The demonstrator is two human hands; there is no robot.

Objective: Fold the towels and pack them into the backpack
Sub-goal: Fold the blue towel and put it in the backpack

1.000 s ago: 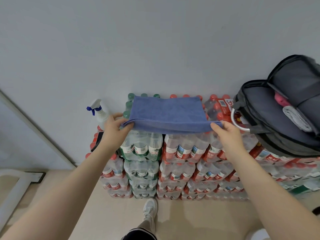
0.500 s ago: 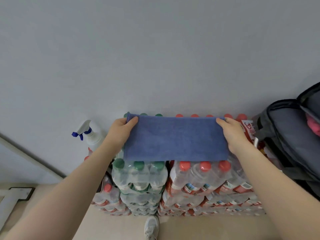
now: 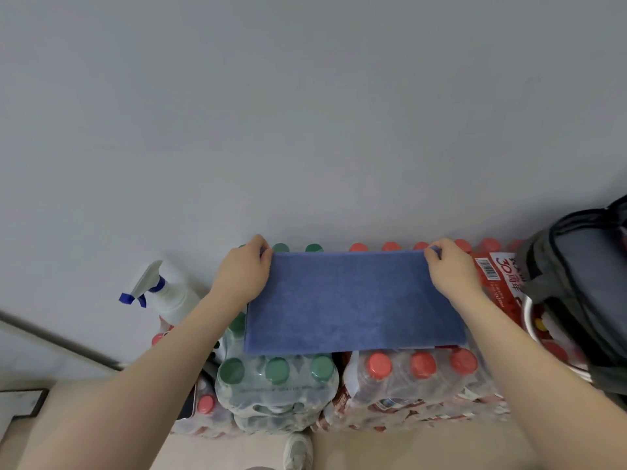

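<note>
Fold just landed: a second ago the towel (image 3: 353,300) hung lifted off the front edge of the bottle stack (image 3: 417,374), now it lies flat and doubled on top, far edge near the wall-side caps. Left hand (image 3: 242,273) and right hand (image 3: 451,269) pinch the two far corners, fingers curled round the cloth. Backpack (image 3: 576,293) sits open at the stack's right end, touching nothing blue. Looks like one fold done; probably another before packing.
</note>
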